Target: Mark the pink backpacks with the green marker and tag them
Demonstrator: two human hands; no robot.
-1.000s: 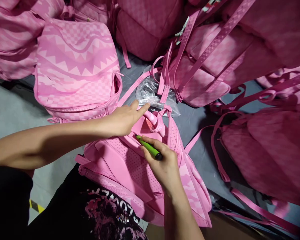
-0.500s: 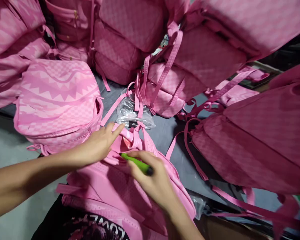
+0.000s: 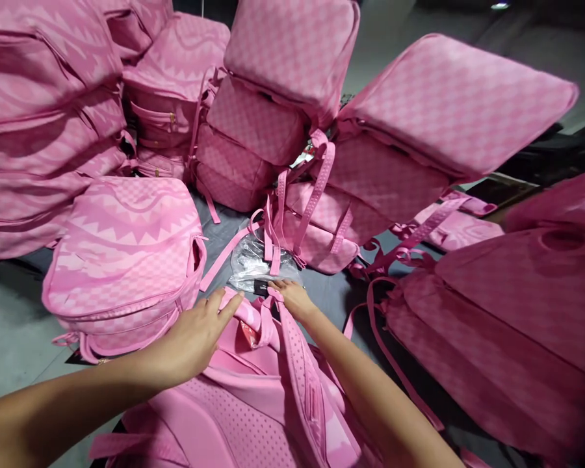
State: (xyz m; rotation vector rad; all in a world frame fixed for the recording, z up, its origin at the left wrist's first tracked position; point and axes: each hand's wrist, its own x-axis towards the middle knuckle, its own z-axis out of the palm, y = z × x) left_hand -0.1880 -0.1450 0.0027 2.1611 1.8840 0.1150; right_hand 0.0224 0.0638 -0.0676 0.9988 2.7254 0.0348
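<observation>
A pink backpack [image 3: 246,403] lies in front of me with its perforated back panel and shoulder straps facing up. At its top edge my left hand [image 3: 197,338] grips the fabric beside the padded handle, its thumb pointing forward; the fingertips are partly hidden. A small red tag [image 3: 248,335] shows just under that handle. Beyond the strap's upper end, my right hand [image 3: 292,296] reaches out with fingers stretched over a clear plastic bag [image 3: 248,260] and its black label [image 3: 260,286]. No green tool is visible now; the space under the right fingers is hidden.
A patterned pink backpack [image 3: 127,247] sits at my left. Stacked pink backpacks [image 3: 43,117] rise behind it, and more checkered ones [image 3: 292,58] stand ahead. A large backpack [image 3: 507,312] occupies the right. Loose straps [image 3: 314,188] hang over the grey table surface [image 3: 322,286].
My right hand has moved forward from the backpack's opening to the plastic bag, and the green tool it held is out of sight. My left hand keeps its place. The view has tilted up.
</observation>
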